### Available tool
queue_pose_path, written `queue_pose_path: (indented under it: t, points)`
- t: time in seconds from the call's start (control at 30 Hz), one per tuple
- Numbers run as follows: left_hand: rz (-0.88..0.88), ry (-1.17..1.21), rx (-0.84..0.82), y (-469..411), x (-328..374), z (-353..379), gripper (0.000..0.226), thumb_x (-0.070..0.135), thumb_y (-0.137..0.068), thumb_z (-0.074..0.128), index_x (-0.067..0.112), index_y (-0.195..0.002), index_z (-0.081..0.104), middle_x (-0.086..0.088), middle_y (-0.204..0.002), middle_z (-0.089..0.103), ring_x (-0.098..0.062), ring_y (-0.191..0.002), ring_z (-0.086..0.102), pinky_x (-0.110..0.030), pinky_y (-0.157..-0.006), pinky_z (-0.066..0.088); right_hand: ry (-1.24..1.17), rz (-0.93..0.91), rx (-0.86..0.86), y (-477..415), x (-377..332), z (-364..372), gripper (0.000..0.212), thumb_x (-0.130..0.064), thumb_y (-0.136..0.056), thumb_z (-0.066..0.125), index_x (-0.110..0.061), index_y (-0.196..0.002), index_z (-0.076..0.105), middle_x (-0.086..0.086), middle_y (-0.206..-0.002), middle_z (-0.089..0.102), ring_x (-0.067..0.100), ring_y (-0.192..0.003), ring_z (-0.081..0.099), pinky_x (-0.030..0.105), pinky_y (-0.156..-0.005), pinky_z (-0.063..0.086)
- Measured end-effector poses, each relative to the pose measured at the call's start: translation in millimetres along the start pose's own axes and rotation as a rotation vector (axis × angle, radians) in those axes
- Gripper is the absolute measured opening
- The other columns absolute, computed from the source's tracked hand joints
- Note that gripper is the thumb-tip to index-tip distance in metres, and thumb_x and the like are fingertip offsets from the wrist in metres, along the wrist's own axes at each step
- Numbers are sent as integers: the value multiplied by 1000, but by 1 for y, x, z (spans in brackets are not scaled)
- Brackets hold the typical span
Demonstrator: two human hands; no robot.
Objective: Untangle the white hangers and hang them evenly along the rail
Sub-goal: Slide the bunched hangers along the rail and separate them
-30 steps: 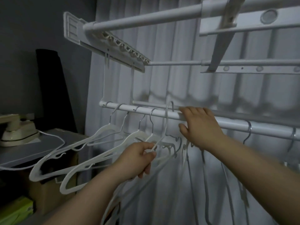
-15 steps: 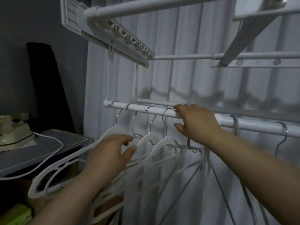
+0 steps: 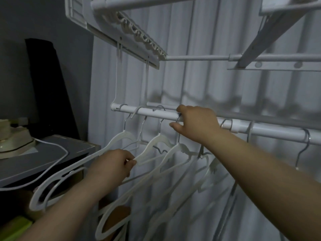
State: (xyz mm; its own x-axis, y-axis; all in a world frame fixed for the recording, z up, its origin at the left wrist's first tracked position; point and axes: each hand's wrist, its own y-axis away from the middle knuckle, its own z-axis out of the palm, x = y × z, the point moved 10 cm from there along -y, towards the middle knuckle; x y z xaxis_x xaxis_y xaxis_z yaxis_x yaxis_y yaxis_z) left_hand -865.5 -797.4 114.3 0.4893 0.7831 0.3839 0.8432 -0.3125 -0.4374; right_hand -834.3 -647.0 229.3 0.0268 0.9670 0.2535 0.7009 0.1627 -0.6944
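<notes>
Several white hangers (image 3: 156, 145) with metal hooks hang from the white rail (image 3: 151, 113), bunched and overlapping toward its left end. My left hand (image 3: 112, 164) pinches the lower arm of one white hanger below the rail. My right hand (image 3: 196, 124) lies over the rail with its fingers around the metal hook (image 3: 178, 117) of another hanger. Further right, three more hooks (image 3: 304, 146) sit spaced along the rail. The hangers' lower parts cross each other in shadow.
A white drying rack frame (image 3: 121, 33) juts out overhead, close above the rail. White curtains (image 3: 199, 80) hang behind. On the left stands a grey cabinet (image 3: 52, 153) with a cream iron (image 3: 12, 138) and its white cord (image 3: 57, 150). A cardboard box sits below.
My left hand let go of the bunch, moved left and closed on one hanger's arm. The hangers at the left now hang more spread apart. My right hand stayed on the rail.
</notes>
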Motion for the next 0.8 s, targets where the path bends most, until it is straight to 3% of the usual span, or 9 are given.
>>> queue_pose_path:
  t: [0.2, 0.37, 0.47, 0.57, 0.63, 0.7, 0.8]
  points:
    - [11, -39, 60, -4, 10, -9, 21, 28, -92, 43, 22, -84, 62, 8, -63, 57, -5, -53, 47, -21, -49, 33, -2, 15, 32, 5, 9, -6, 36, -35, -83, 50, -12, -111, 53, 8, -106, 64, 31, -95, 59, 30, -68, 31]
    - [37, -103, 39, -20, 31, 0, 24, 29, -91, 44, 18, -91, 65, -5, -89, 71, -24, -83, 62, -32, -73, 46, 14, 50, 51, 18, 24, -13, 36, -34, -82, 50, -13, -111, 54, 7, -103, 64, 29, -93, 58, 30, -66, 33]
    - [16, -125, -25, -32, 36, 16, 26, 29, -92, 43, 15, -95, 65, -7, -94, 70, -27, -86, 63, -34, -76, 48, 24, 59, 55, 25, 30, -16, 35, -31, -83, 50, -13, -112, 52, 7, -104, 63, 28, -93, 56, 29, -65, 30]
    - [-15, -135, -65, -32, 29, 31, 28, 30, -92, 42, 15, -97, 65, -6, -95, 70, -24, -86, 64, -34, -78, 51, 31, 86, 34, 32, 38, -18, 37, -31, -84, 49, -15, -118, 50, 7, -110, 62, 27, -99, 54, 30, -70, 33]
    - [-22, -166, -69, -26, 21, 36, 28, 31, -92, 43, 17, -97, 66, -5, -94, 71, -22, -88, 63, -34, -79, 51, 49, 92, 16, 38, 42, -18, 40, -30, -84, 49, -15, -122, 50, 6, -118, 60, 26, -109, 50, 33, -82, 36]
    - [-41, -184, -84, -14, 12, 39, 28, 32, -91, 43, 17, -97, 66, -4, -94, 71, -22, -89, 63, -33, -81, 51, 63, 23, 61, 44, 34, -25, 39, -25, -81, 56, -9, -118, 56, 10, -122, 59, 30, -117, 48, 37, -91, 36]
    - [-75, -218, -31, 14, -2, 27, 26, 35, -91, 43, 22, -96, 65, 1, -93, 71, -18, -90, 64, -24, -70, 42, -73, -160, 168, 48, 5, -40, 29, -14, -73, 67, -2, -100, 67, 17, -105, 67, 38, -103, 58, 43, -85, 44]
